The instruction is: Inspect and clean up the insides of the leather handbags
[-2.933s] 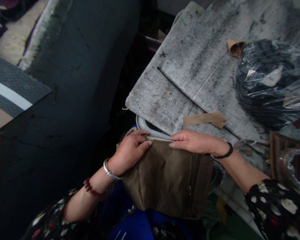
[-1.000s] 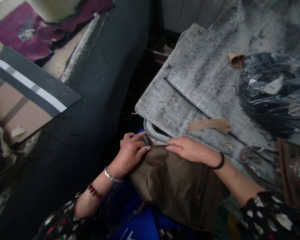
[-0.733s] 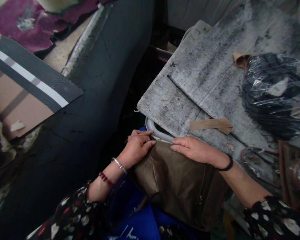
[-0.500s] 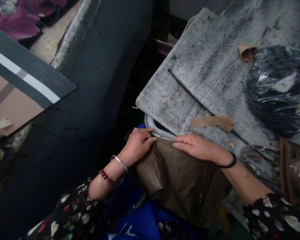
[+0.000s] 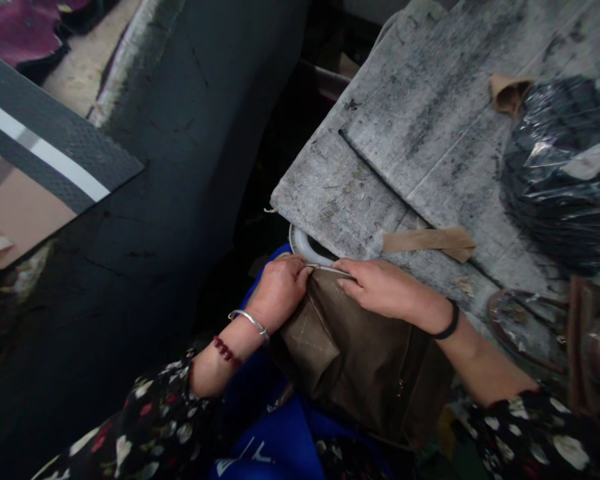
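Note:
A brown fabric bag with a small metal zipper pull on its side lies across my lap, over the blue apron. My left hand pinches the bag's upper edge at its left corner. My right hand grips the same edge a little to the right, thumb on the near side. A pale strip runs along the edge between the two hands. Right behind it curves a white, smooth rim, partly under the grey board; what it belongs to is hidden.
The worn grey board reaches close to my hands, bearing a tan strip and a plastic-wrapped dark bundle. Brown pieces with a looped handle lie at right. To the left stands a dark grey panel near a striped sheet.
My left hand has curled its fingers in at the edge, and the right has slid slightly left, so they are closer together. The bag's left side has folded more. The view has shifted slightly.

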`<state>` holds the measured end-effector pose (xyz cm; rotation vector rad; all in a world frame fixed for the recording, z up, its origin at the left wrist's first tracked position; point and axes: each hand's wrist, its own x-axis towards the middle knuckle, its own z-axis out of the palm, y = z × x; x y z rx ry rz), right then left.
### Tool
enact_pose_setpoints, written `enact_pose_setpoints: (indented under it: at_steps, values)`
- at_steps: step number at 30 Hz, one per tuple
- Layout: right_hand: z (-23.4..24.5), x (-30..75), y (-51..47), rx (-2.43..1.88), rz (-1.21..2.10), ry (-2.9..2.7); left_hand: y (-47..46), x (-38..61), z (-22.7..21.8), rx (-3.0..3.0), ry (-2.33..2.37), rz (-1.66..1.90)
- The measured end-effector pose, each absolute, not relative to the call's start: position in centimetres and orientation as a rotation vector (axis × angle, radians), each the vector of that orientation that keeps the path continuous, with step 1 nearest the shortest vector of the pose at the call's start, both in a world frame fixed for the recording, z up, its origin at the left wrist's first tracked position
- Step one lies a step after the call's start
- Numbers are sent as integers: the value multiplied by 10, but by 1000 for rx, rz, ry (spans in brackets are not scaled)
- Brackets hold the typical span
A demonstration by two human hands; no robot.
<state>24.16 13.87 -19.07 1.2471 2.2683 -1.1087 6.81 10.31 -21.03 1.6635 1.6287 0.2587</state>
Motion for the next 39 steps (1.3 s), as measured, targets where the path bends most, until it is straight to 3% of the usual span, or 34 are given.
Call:
enact_pose_setpoints:
  at_steps: [8, 17, 26, 33, 39]
  values:
    - [-198, 222, 140, 1231, -953, 2304, 103, 68, -211, 1666, 1629, 244]
    - [-212, 225, 141, 1184, -1375, 2318, 88, 57, -204, 1612, 1667, 402]
    - [-221, 227, 143, 1155, -1562, 2277, 93, 62, -207, 1606, 1721, 342]
    - [-215, 227, 140, 1244, -1373, 2329, 86, 52, -205, 1777, 1774, 190]
    - [-178, 237, 124, 1454, -1055, 2374, 59, 29, -183, 1744, 1977, 277]
